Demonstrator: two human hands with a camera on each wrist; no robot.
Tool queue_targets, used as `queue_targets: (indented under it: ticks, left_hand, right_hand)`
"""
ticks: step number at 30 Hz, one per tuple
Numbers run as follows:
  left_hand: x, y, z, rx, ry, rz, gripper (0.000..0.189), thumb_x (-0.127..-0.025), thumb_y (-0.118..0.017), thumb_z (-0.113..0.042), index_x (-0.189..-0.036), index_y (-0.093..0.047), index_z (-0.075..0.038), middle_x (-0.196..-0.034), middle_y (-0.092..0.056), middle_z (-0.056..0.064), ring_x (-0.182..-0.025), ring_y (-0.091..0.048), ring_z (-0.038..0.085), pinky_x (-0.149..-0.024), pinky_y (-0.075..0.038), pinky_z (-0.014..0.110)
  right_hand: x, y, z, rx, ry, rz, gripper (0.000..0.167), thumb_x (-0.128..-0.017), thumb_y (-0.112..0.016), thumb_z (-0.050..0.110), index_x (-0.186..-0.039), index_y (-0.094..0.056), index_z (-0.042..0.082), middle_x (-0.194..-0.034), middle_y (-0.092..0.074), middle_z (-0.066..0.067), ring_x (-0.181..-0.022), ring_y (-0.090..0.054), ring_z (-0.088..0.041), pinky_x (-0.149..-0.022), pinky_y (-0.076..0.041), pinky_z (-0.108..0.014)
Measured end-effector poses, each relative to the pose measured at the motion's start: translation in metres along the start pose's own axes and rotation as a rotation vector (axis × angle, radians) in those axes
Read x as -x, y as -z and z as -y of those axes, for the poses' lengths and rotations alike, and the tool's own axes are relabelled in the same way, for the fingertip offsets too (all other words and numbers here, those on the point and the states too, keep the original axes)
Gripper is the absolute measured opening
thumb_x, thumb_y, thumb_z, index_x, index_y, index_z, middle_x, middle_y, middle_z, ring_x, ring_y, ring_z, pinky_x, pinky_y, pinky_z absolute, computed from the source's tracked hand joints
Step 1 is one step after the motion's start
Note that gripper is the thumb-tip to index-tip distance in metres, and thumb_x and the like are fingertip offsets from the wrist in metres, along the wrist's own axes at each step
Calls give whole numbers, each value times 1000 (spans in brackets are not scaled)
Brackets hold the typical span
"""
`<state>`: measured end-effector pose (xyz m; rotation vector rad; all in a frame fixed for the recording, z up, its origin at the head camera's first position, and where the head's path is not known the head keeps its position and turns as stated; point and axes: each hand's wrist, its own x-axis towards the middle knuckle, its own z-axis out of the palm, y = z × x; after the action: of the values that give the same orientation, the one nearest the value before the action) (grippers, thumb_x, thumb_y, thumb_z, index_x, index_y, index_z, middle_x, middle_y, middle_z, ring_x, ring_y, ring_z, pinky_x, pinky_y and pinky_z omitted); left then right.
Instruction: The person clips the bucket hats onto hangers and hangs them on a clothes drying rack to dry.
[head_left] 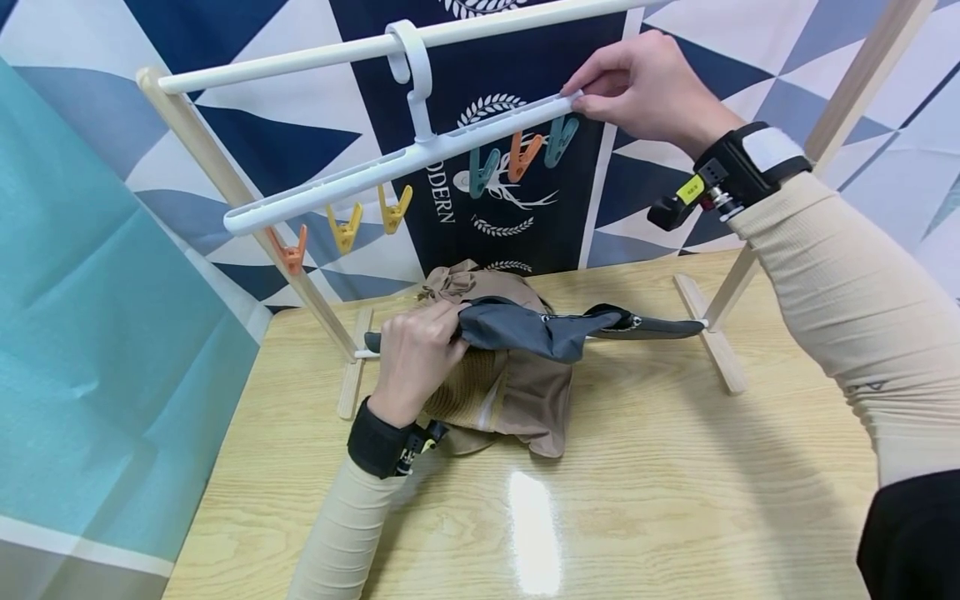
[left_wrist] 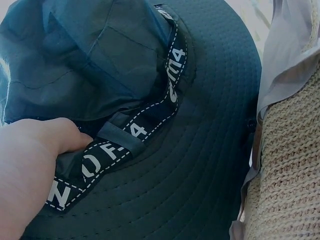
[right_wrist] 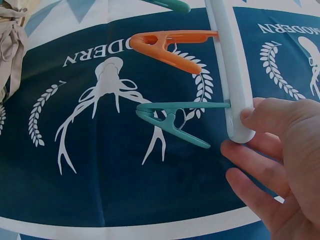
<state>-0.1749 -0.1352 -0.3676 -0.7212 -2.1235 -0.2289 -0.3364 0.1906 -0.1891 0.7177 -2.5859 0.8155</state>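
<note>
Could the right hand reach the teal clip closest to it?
Probably yes: the right hand pinches the hanger beside that teal clip, and nothing visible stands between them.

Beige sleeves (head_left: 847,292), black wrist straps (head_left: 375,442), yellow tags (head_left: 690,189)

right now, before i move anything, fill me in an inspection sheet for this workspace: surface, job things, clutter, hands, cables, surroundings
Surface: wood-grain table, bright glare patch toward the near side.
Job's things: dark hat with a lettered band; white hanger hooked on the rack's top rail, tilted, its right end higher, carrying six clips in orange, yellow and teal.
Clutter: brown fabric bundle with a knitted part, partly hidden by the hat.
Hands: left hand grips the hat; right hand pinches the hanger's right end.
Cables: nothing seen.
Surroundings: geometric-patterned backdrop behind the rack; teal cloth at left.
</note>
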Motion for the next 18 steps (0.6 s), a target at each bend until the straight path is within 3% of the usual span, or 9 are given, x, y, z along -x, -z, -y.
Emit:
queue_targets:
  ticks: [4,13,18]
  left_hand:
    - [0,-1,0,3,1,-1,28,-82,-82,4,-69,-63,-13,-68,-68,-1,-47,-52,17,-43,-32,32]
    - [-1,-1,1,9,0,1,26,-84,-83,1,-72,-66,-14,-68,-67,-1,-47,-53,17,-42,-34,34]
    - [-1,-1,2,12,-1,3,17,-86,-83,1,-80,-74,-13,-71,-71,0,-49,-58,18,-42,-37,36]
  right_hand:
    - [5,2,0,-15,-4,-20,28,-113,-68,18,-135,-80,7,-122,-80,7,-98,-63,19,-107,-55,-11]
    - [26,9,2,-74,-38,-39,28,-110,-73,19,-134,-79,6,-105,-71,32,-97,-67,15,-106,-54,-10]
    - [42,8,6,-79,24,-68,23,-107,-76,12,-127,-81,2,-107,-66,28,-93,-66,14,-100,-51,-4]
